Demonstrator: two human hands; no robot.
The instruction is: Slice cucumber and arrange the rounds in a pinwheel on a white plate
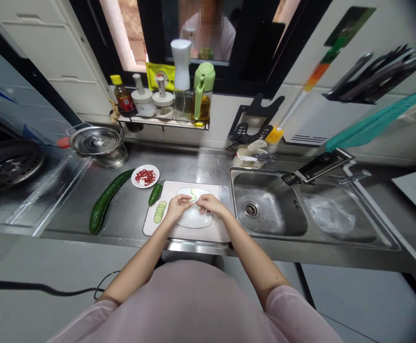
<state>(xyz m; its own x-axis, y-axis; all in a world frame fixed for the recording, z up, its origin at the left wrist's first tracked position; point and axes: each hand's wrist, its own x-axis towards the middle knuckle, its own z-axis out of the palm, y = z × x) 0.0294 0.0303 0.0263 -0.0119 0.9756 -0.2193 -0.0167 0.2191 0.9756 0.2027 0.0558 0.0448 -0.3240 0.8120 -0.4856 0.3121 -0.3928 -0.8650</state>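
Both hands meet over a white plate (193,220) that rests on a pale cutting board (221,233). My left hand (179,206) is closed in a pinch at the near end of a thin cucumber slice (193,197). From the other side, my right hand (209,204) pinches at the same slice; the fingers partly cover it. Another pale green slice (193,191) lies just beyond, near the plate's far rim. On the board's left side is an overlapping row of cucumber slices (159,212), and above it a cut cucumber piece (155,194).
A long cucumber (104,202) and a small dish of chopped red bits (136,180) lie left on the steel counter. Behind them stands a lidded pot (113,156). The sink (265,224) is at the right under a faucet (315,169). A seasoning rack (165,123) hangs ahead.
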